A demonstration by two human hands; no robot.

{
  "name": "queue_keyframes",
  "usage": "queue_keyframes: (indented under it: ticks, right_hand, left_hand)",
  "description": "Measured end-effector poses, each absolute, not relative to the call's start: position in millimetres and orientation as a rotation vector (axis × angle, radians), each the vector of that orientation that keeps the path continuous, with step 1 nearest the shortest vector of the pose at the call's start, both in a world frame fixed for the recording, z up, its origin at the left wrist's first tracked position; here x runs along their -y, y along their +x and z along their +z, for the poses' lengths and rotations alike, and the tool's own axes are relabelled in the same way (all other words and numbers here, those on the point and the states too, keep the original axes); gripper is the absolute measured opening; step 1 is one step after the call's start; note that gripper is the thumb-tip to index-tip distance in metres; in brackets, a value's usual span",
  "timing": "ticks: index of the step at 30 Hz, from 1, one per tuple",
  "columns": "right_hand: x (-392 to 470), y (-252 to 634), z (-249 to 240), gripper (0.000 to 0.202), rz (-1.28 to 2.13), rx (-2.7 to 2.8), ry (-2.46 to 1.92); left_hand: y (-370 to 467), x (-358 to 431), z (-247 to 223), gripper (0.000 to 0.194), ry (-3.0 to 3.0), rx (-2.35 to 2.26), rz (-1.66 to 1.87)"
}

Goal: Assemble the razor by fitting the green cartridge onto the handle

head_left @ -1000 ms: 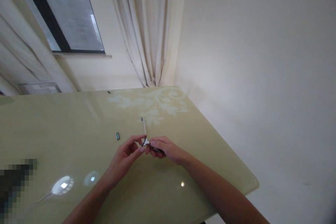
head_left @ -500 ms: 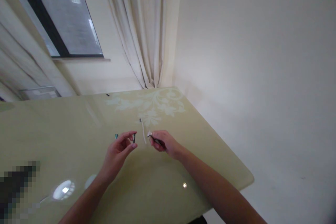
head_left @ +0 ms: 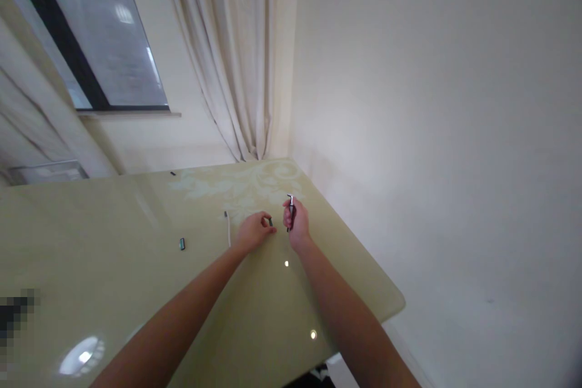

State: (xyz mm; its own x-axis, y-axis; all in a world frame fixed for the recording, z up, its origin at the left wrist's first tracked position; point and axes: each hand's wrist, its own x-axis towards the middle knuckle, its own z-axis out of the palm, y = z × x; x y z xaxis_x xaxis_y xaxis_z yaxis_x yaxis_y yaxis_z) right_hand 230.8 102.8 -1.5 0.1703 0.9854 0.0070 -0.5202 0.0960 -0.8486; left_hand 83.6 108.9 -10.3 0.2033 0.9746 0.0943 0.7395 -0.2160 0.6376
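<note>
My left hand (head_left: 254, 232) pinches a small dark piece (head_left: 270, 222) between thumb and fingertips, above the glossy pale-green table (head_left: 213, 327). Just to its right, my right hand (head_left: 296, 222) is wrapped round a slim dark tool (head_left: 291, 208) with a bent metal tip pointing up. The two hands are close but apart. Left of my left hand, a thin white strip (head_left: 229, 231) with a dark end lies on the table. Farther left rests a small dark-and-teal block (head_left: 182, 244).
Near the table's back edge lies a small dark bit (head_left: 173, 173). Beyond the table hang beige curtains (head_left: 240, 60) beside a window (head_left: 100, 30). A plain wall (head_left: 431, 133) runs along the right side. A pixelated dark shape (head_left: 13, 312) is at the left edge.
Both hands have moved right and my right hand has turned, so the tool now points up. The small block, partly behind my left hand before, shows fully. The view has shifted slightly.
</note>
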Motion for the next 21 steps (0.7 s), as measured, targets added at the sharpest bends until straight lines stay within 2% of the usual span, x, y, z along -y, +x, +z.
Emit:
queue_keyframes:
  ticks: [3, 8, 13, 17, 21]
  right_hand:
    - [-104, 230, -4, 0.038, 1.250, 0.703, -0.835]
    - [-102, 226, -5, 0.040, 1.257, 0.693, -0.822]
    - [-95, 223, -2, 0.040, 1.310, 0.711, -0.843]
    - [-87, 215, -1, 0.039, 1.378, 0.724, -0.829]
    - [-78, 204, -7, 0.037, 1.444, 0.764, -0.830]
  left_hand:
    - [92, -120, -17, 0.036, 2.006, -1.632, 0.650]
    - [73, -103, -14, 0.056, 2.064, -1.588, 0.680]
    - [-28, -75, -17, 0.038, 2.106, -1.692, 0.786]
    - [-125, -63, -34, 0.061, 2.003, -2.084, 0.798]
    - [-161, -58, -43, 0.077, 1.901, -2.183, 0.600]
